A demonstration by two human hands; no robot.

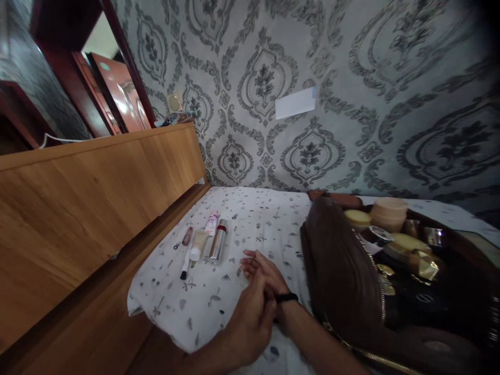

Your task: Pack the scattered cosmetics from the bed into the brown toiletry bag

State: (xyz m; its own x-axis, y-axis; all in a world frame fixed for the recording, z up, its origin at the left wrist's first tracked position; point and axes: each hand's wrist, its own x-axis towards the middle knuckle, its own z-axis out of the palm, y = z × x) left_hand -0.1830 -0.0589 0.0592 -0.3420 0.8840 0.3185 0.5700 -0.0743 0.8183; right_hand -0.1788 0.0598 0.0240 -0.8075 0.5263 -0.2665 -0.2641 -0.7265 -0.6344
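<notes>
My left hand (250,320) reaches in from the lower left, its fingers closed against the palm side of my right hand (265,273), partly hiding it. The right hand points left over the sheet, fingers stretched out and slightly curved, with a black band (287,297) around that wrist. Left of the hands, a silver cylinder with a red band (219,242) lies beside a beige tube (200,242), a pink-and-white tube (211,223), a small lipstick-like tube (187,236) and a white-handled makeup brush (185,266). Neither hand touches these items.
To the right stands an unzipped dark brown bag (328,250) holding a peach round jar (388,214), a gold faceted item (425,265) and several other containers. A wooden headboard (117,182) borders the patterned sheet (269,208) on the left. Patterned wallpaper (219,125) rises behind.
</notes>
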